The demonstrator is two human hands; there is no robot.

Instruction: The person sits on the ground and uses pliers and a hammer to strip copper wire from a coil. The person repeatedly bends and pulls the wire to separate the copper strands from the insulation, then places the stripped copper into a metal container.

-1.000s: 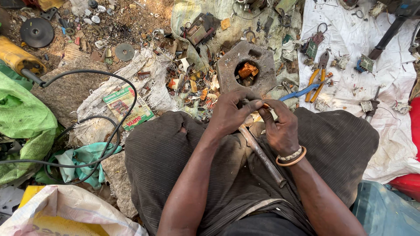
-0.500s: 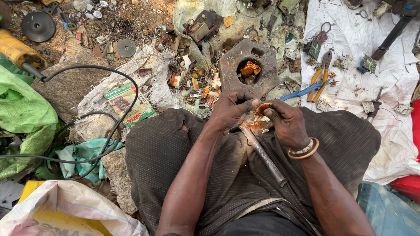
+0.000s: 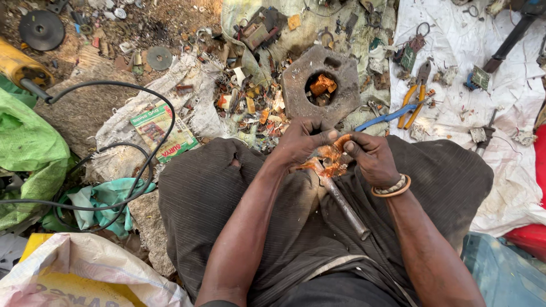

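Note:
My left hand [image 3: 301, 142] and my right hand [image 3: 372, 159] meet over my lap and both pinch a small tangle of orange copper wire [image 3: 330, 154]. A grey metal rod [image 3: 346, 206] lies across my dark trousers just below the hands, its upper end hidden under the wire. Right ahead of the hands a thick grey metal plate [image 3: 298, 85] with a round hole sits on the ground, and orange scraps [image 3: 322, 85] lie in the hole. Bracelets circle my right wrist.
Orange-handled pliers [image 3: 415, 96] and a blue-handled tool [image 3: 384, 117] lie on a white cloth [image 3: 500, 136] to the right. Scrap bits litter the ground ahead. A black cable [image 3: 142, 165], green cloth [image 3: 25, 148], a yellow tool [image 3: 20, 69] and a white sack [image 3: 74, 273] are at left.
Both hands have drawn back from the metal plate toward my lap, and the copper tangle between the fingers shows more.

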